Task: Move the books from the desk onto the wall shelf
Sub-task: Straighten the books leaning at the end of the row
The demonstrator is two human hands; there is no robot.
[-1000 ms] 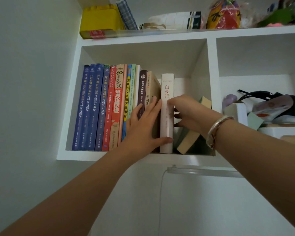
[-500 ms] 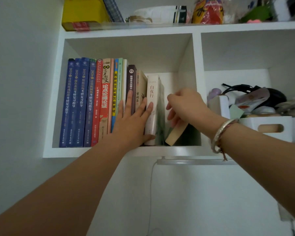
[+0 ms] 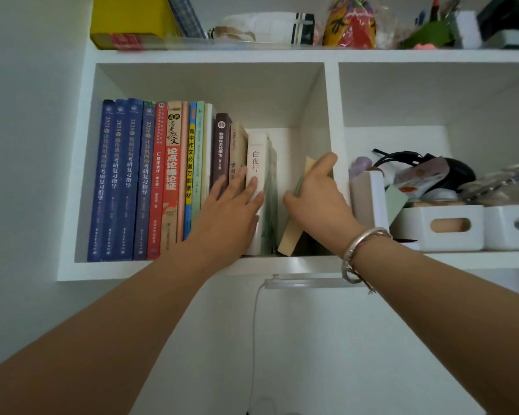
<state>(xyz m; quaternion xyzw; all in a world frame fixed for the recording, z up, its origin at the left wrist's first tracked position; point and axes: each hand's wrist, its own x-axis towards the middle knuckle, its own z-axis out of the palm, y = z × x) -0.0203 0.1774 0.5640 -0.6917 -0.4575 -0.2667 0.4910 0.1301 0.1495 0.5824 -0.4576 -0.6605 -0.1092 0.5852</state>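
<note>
A row of upright books (image 3: pixel 150 181) fills the left compartment of the white wall shelf (image 3: pixel 162 269). My left hand (image 3: pixel 231 205) lies flat, fingers spread, against the spines of a dark book, a beige book and a white book (image 3: pixel 256 163). A thin green book (image 3: pixel 271 187) stands just right of the white one. My right hand (image 3: pixel 318 199) grips a leaning tan-edged book (image 3: pixel 289 238) near the compartment's right wall, its top tilted right. A bracelet sits on my right wrist.
The right compartment holds white storage boxes (image 3: pixel 444 227), black headphones (image 3: pixel 414 160) and small items. On top of the shelf sit a yellow box (image 3: pixel 129 22), a white bag and a colourful packet. A lamp bar (image 3: pixel 309 283) with a cable hangs under the shelf.
The white book has been pushed left against the row. My right hand moved right and now holds the leaning book by its upper part. The view has shifted slightly.
</note>
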